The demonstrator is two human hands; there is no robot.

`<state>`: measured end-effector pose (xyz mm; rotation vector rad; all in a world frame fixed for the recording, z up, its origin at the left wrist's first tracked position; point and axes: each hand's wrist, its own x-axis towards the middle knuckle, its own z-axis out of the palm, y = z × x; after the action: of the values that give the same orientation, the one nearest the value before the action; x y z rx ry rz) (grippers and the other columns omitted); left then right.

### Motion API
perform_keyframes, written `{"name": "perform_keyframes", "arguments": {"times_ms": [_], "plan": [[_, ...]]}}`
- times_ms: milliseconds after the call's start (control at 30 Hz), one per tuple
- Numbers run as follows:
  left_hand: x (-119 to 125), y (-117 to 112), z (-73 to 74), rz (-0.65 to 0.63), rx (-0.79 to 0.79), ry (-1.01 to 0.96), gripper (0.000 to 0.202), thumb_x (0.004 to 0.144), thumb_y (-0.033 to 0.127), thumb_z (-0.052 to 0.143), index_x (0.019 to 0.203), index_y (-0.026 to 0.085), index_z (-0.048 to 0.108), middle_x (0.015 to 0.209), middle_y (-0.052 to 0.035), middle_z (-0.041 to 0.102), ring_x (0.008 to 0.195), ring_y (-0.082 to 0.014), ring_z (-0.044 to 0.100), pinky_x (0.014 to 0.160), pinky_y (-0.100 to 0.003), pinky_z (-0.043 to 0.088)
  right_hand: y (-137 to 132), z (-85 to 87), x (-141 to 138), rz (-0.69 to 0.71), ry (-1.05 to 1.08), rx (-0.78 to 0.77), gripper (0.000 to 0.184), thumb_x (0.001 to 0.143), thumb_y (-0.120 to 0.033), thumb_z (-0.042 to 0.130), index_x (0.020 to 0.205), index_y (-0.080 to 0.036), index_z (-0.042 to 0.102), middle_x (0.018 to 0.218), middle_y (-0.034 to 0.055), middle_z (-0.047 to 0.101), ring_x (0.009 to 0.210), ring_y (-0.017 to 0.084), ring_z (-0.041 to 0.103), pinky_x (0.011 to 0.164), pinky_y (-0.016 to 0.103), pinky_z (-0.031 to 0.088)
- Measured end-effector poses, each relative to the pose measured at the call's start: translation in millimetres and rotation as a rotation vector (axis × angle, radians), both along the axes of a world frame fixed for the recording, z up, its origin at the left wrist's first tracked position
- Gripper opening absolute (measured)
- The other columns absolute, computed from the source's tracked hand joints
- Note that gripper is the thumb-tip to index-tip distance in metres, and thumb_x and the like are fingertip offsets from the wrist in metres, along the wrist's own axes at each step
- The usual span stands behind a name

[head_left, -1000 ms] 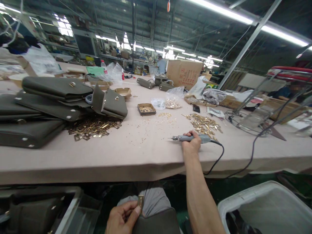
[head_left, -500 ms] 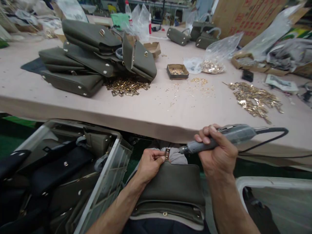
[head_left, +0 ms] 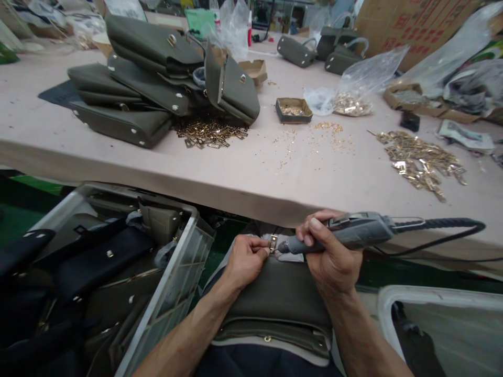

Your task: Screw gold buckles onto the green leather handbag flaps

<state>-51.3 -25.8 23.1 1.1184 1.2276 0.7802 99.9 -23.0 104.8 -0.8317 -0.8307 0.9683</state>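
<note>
An olive-green handbag (head_left: 281, 290) lies across my lap with its flap uppermost. At the flap's far edge a small gold metal plate (head_left: 273, 242) stands up, pinched between the thumb and fingers of my left hand (head_left: 245, 262). My right hand (head_left: 334, 256) is wrapped around a grey electric screwdriver (head_left: 353, 230), whose cable runs off to the right. The screwdriver's nose points left and sits right beside the plate; whether its tip touches the plate I cannot make out.
On the table (head_left: 236, 178) lie stacked handbags (head_left: 153, 63), a pile of gold plates (head_left: 422, 162), a small box of fittings (head_left: 294, 111) and scattered tiny screws (head_left: 330, 127). Crates stand on both sides, the left crate (head_left: 168, 293) full of bags, the right crate (head_left: 451, 298) holding something dark.
My right hand has brought the screwdriver leftward, so its nose is now close to the gold plate. My left hand keeps its pinch. The whole view has shifted slightly.
</note>
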Motion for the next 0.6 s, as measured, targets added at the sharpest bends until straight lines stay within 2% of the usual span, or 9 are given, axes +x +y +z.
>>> {"name": "perform_keyframes", "arguments": {"times_ms": [233,400,500,600], "plan": [[0,-1,1.2,-0.032,0.022,0.019,0.021,0.077,0.024,0.067,0.087,0.017,0.083,0.082,-0.0062,0.081,0.078,-0.024,0.073,0.067,-0.028,0.054,-2,-3.0,-2,0.006,-0.043,0.017,0.011,0.084,-0.014,0.075,0.091,-0.02,0.067,0.071,-0.001,0.059,0.054,0.013,0.053,0.057,0.031,0.045],[2,0,7.5,-0.04,0.013,0.03,0.026,0.078,0.021,0.064,0.093,0.016,0.083,0.085,-0.0065,0.082,0.08,-0.0238,0.074,0.069,-0.028,0.054,-6,-8.1,-1,0.014,-0.09,0.015,0.013,0.084,-0.016,0.077,0.093,-0.021,0.068,0.072,-0.0012,0.061,0.054,0.013,0.054,0.055,0.031,0.046],[3,0,11.8,-0.063,0.015,0.033,0.029,0.078,0.018,0.06,0.095,0.016,0.083,0.09,-0.0067,0.082,0.08,-0.023,0.074,0.068,-0.028,0.052,-7,-12.1,2,0.054,-0.182,0.0,0.016,0.081,-0.019,0.082,0.092,-0.021,0.07,0.077,0.0002,0.062,0.058,0.014,0.056,0.055,0.031,0.049],[5,-1,13.5,-0.07,0.028,0.081,0.026,0.078,0.016,0.06,0.087,0.017,0.084,0.083,-0.0046,0.081,0.073,-0.0215,0.072,0.062,-0.027,0.048,-6,-10.8,4,0.135,-0.307,-0.001,0.016,0.078,-0.023,0.086,0.087,-0.02,0.072,0.081,0.0028,0.064,0.066,0.016,0.059,0.056,0.031,0.05]]}}
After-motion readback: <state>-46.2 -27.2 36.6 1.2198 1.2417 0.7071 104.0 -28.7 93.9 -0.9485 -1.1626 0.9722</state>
